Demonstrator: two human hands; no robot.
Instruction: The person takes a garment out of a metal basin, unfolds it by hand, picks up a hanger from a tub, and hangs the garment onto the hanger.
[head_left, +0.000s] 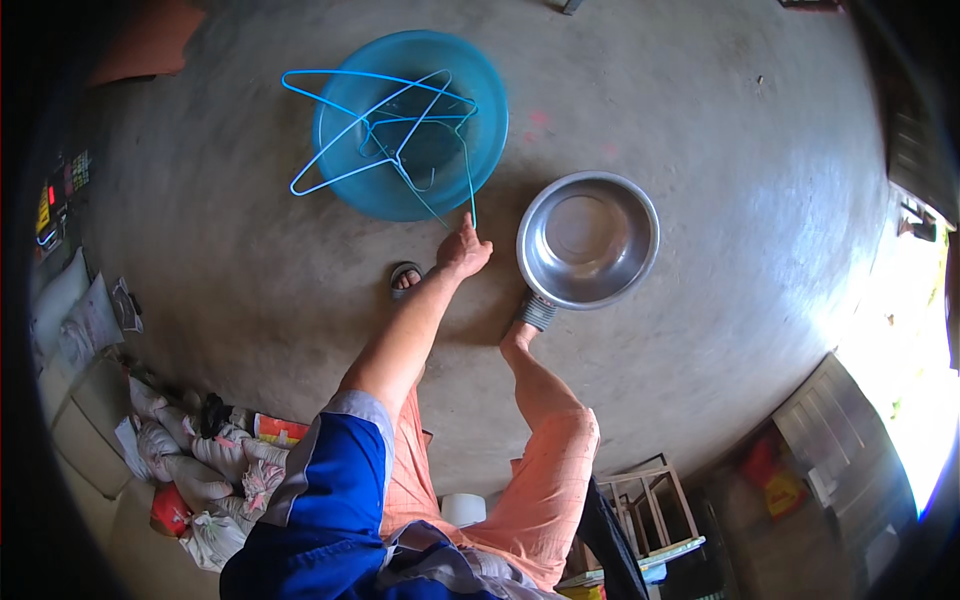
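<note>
My left hand reaches down over the floor, index finger extended and the other fingers curled. Its fingertips meet the near end of a green wire hanger; whether they grip it is hidden. A bright blue hanger and a pale lavender hanger lie tangled with it across a large blue plastic basin. The basin's dark interior shows between the hangers. To the right of my hand stands a stainless steel basin, apart from the blue one. My right hand is out of view.
My sandalled left foot is beside the forearm; my right foot touches the steel basin's near rim. Filled sacks lie at lower left. A wooden rack-like frame stands behind me, and a bright doorway opens at right.
</note>
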